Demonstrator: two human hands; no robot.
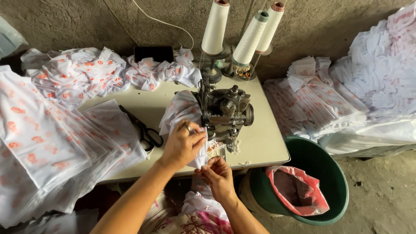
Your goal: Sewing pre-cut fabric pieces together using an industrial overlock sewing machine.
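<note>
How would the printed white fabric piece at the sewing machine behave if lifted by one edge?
The white fabric piece with orange print would probably hang floppy: it already drapes and creases beside the grey sewing machine. It looks thin, so likely light. The left hand and right hand pinch its edge, so it seems easy to hold.

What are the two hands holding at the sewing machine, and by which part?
Both the left hand and right hand pinch the white printed fabric piece by its near edge.
</note>
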